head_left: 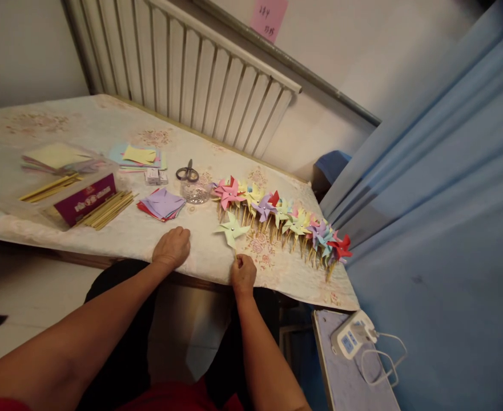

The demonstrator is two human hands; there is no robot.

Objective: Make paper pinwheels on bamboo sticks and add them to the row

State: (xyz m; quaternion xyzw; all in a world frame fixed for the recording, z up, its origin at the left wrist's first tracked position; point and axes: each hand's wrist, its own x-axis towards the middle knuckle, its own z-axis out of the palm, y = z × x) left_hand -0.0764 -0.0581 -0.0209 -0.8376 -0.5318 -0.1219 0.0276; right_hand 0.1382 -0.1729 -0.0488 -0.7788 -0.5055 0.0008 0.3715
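My right hand (pixel 243 275) pinches the thin stick of a pale green paper pinwheel (pixel 231 229) at the table's front edge. The pinwheel's head points away from me. To the left, my left hand (pixel 172 248) rests on the tablecloth with its fingers curled in, and nothing shows in it. Just beyond that hand lies a stack of lilac and red paper pieces (pixel 162 204). Many finished pinwheels (pixel 296 221) in several colours lie in a long row on the right. Black-handled scissors (pixel 187 172) and a clear dish of small metal bits (pixel 195 193) are farther back.
On the left, wooden sticks (pixel 108 209) lie beside a clear package with a purple label (pixel 85 200). Behind are more cut papers (pixel 139 154) and small white boxes (pixel 155 176). A radiator (pixel 191 68) borders the back; a blue curtain (pixel 439 188) and power strip (pixel 354 334) are right.
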